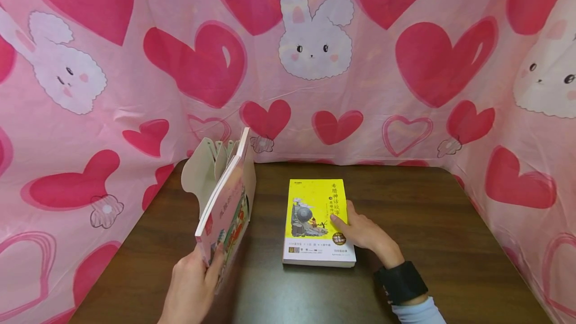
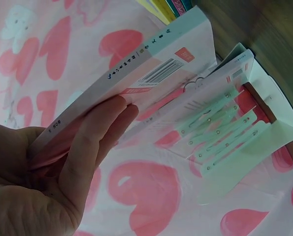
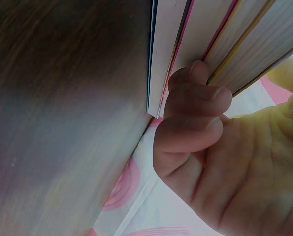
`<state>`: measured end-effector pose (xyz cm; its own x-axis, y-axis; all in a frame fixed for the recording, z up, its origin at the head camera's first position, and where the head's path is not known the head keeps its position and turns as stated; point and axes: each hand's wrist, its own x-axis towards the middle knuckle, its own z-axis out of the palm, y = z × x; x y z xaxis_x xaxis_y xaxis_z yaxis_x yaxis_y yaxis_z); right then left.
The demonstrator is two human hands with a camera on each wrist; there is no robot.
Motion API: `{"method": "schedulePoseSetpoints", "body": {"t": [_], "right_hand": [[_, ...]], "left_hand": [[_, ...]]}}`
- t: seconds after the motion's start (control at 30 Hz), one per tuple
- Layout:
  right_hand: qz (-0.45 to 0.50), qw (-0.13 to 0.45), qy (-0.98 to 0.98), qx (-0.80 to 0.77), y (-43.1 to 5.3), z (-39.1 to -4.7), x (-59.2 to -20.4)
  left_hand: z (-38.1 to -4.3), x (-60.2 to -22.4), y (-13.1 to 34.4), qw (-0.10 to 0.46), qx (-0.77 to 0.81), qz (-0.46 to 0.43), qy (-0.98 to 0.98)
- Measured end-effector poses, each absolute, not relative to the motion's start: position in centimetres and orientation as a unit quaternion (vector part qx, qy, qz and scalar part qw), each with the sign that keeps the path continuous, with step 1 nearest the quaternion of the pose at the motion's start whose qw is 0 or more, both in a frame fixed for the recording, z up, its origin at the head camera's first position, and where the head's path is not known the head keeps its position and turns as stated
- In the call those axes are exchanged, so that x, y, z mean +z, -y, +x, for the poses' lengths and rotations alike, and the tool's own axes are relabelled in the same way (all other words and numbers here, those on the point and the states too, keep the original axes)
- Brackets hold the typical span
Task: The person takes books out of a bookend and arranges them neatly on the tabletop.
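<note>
My left hand [image 1: 189, 284] holds a thin pink book [image 1: 231, 209] upright, with the thumb on its illustrated cover and the fingers behind. Beside the book stands a pale desktop book rack [image 1: 198, 179] with upright dividers. Another thin book [image 2: 242, 64] stands in the rack in the left wrist view, close to the held one. On the table lies a stack of books topped by a yellow-covered book [image 1: 315, 214]. My right hand [image 1: 366, 231] grips the stack's right side, thumb on the yellow cover. Its curled fingers [image 3: 188, 135] touch the page edges in the right wrist view.
The dark wooden table [image 1: 405, 199] is enclosed at the back and both sides by a pink cloth [image 1: 360, 99] printed with hearts and rabbits. A black band [image 1: 400, 284] wraps the right wrist.
</note>
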<state>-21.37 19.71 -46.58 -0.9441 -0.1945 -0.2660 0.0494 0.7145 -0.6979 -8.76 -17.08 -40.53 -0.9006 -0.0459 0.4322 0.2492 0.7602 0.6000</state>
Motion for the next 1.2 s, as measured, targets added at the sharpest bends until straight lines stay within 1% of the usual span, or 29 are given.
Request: {"method": "schedulePoseSetpoints", "body": {"t": [0.07, 0.2, 0.3, 0.57, 0.87, 1.1, 1.2], "right_hand": [[-0.039, 0.163, -0.911, -0.377, -19.7, -21.3, -46.6], [-0.039, 0.164, -0.909, -0.38, -19.7, -21.2, -46.5], [-0.04, 0.163, -0.908, -0.384, -19.7, -21.2, -46.5], [-0.04, 0.162, -0.906, -0.39, -19.7, -21.2, -46.4], [-0.041, 0.159, -0.905, -0.392, -19.6, -21.1, -46.1], [-0.035, 0.136, -0.917, -0.373, -19.7, -21.4, -46.3], [-0.029, 0.115, -0.925, -0.36, -19.7, -21.5, -46.4]], "left_hand": [[-8.8, -40.6, 17.0, 0.22, -0.342, -0.057, 0.912], [-8.9, -40.9, 16.7, 0.253, -0.334, -0.07, 0.905], [-9.2, -40.9, 16.5, 0.263, -0.33, -0.074, 0.903], [-9.8, -40.9, 15.7, 0.233, -0.352, -0.063, 0.904], [-10.6, -41.6, 15.1, 0.234, -0.367, -0.068, 0.898], [-11.2, -41.9, 14.8, 0.22, -0.38, -0.067, 0.896], [-11.4, -42.0, 14.7, 0.213, -0.387, -0.064, 0.895]]}}
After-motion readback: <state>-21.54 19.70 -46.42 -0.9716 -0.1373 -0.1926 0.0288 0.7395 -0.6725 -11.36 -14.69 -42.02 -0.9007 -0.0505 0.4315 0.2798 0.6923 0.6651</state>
